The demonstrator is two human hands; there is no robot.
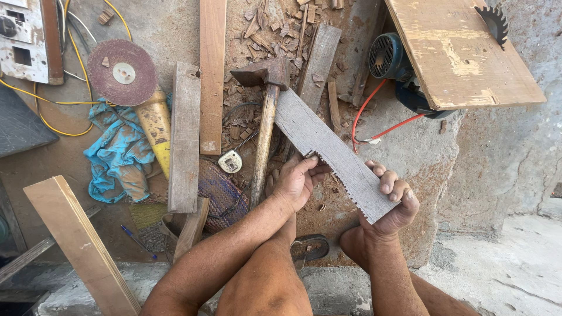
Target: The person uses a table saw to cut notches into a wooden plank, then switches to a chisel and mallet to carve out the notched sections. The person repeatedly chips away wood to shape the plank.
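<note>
At the far left we see a white switch box (23,41) with yellow wires (70,99). Next comes a round red grinding disc (122,72) on a yellow tool, and a blue rag (117,155) lies under it. A long plank (185,137) lies on the ground beside them. A small tape measure (230,161) sits near a hammer (263,117) with a wooden handle.

In the middle is our left hand (295,181). Its fingers curl around the edge of a grey wooden board (328,155). The board is tilted and has little notches cut along one edge. Our right hand (392,202) holds the board's lower end, with its fingers wrapped over the top.

To the right, a saw blade (494,22) sticks up through a wooden table (462,58).
</note>
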